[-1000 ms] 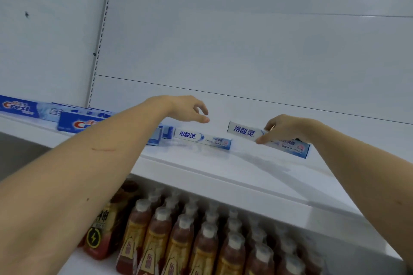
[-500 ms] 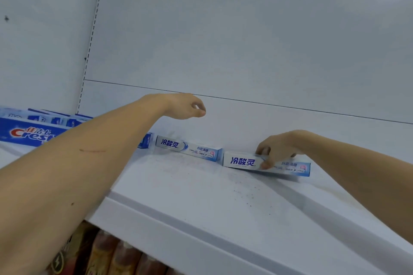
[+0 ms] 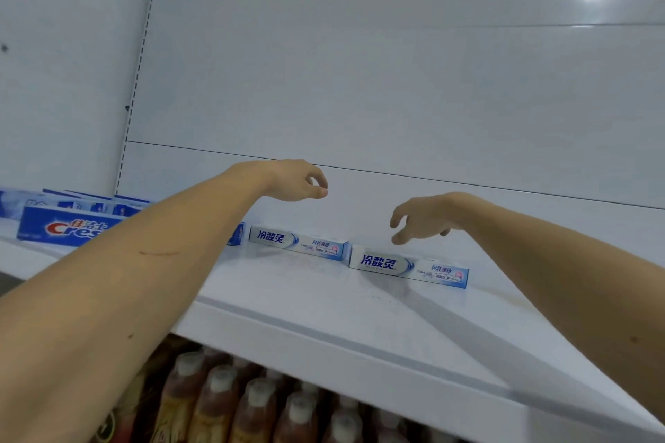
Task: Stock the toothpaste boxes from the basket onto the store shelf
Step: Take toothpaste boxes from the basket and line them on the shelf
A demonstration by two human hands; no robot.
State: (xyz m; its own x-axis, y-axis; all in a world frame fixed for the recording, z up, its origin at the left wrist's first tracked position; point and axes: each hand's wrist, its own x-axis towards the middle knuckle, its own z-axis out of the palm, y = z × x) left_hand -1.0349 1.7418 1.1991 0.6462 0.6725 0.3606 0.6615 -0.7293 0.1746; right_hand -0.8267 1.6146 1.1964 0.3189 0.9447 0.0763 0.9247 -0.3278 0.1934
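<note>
White shelf (image 3: 324, 302), head view: two white-and-blue toothpaste boxes are being seen lying flat, end to end, along the back panel (image 3: 396, 101). The right-hand box (image 3: 408, 267) is lying just beside the left-hand box (image 3: 298, 244), ends nearly touching; whether they meet cannot be told. Neither box is being held.

Right hand (image 3: 421, 218) is being held in the air just above and behind the right-hand box, apart from it, fingers loosely spread and bent downward, nothing grasped.

Left hand (image 3: 298, 180) is being held higher, above the left-hand box and well apart from it, fingers loosely curled with thumb near fingertips, nothing pinched between them as far as can be made out.

Further left, blue Crest boxes (image 3: 68, 228) are being partly hidden behind the left forearm. On the tier below, capped brown bottles (image 3: 252, 406) are being shown in rows under the shelf edge
</note>
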